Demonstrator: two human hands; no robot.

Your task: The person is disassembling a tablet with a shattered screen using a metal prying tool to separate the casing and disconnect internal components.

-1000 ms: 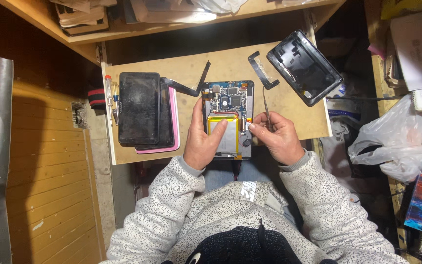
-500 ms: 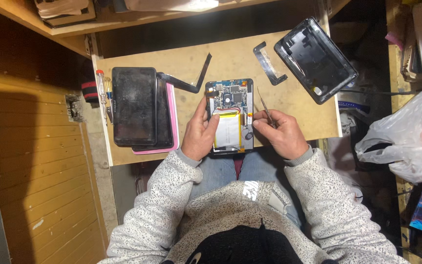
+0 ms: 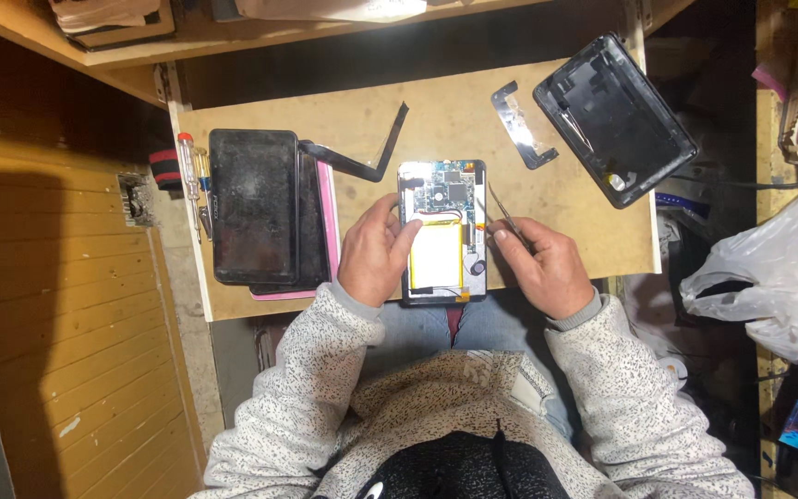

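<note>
An opened tablet [image 3: 442, 233] lies near the front edge of the wooden board [image 3: 436, 120], its circuit board and yellow battery [image 3: 436, 256] exposed. The left hand [image 3: 376, 254] rests on the tablet's left edge, fingers curled loosely against the frame, steadying it. The right hand [image 3: 542, 263] pinches thin tweezers [image 3: 502, 211] between thumb and forefinger, the tip just beside the tablet's right edge. A black back cover [image 3: 613, 118] lies at the board's far right corner; stacked dark tablets [image 3: 265, 217] sit to the left.
</note>
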